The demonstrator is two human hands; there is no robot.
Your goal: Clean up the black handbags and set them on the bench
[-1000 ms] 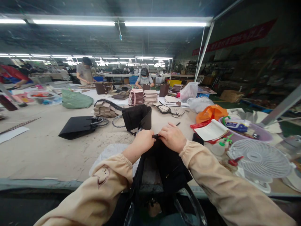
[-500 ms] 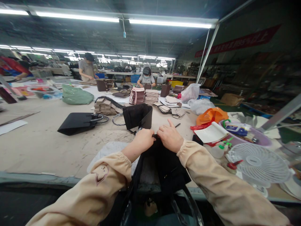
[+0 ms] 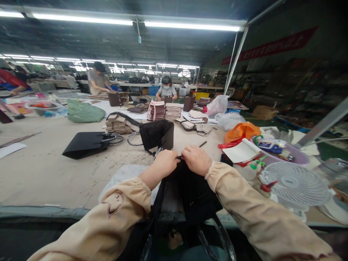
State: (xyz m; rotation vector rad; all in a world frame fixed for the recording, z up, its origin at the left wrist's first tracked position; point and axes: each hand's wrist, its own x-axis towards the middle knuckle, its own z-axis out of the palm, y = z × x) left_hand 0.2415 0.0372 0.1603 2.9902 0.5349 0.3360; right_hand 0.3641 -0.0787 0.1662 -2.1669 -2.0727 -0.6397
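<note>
A black handbag (image 3: 190, 195) lies in front of me over the edge of the worktable (image 3: 54, 170), its clear handles hanging down near my lap. My left hand (image 3: 165, 162) and my right hand (image 3: 197, 159) are both closed on the bag's far top edge, side by side, fingers curled over it. Both arms wear beige sleeves. Just beyond my hands stands another open black bag (image 3: 157, 133).
A flat black bag (image 3: 84, 144) lies to the left. A white desk fan (image 3: 295, 185), glue bottles (image 3: 248, 170), a purple tray (image 3: 296, 156) and an orange plastic bag (image 3: 241, 131) crowd the right. Stacks of cut pieces (image 3: 165, 110) sit further back. Other people work at the far tables.
My right hand's fingers, briefly lifted half a second ago, are curled down on the bag's edge again. The view has shifted slightly; both hands stay in place.
</note>
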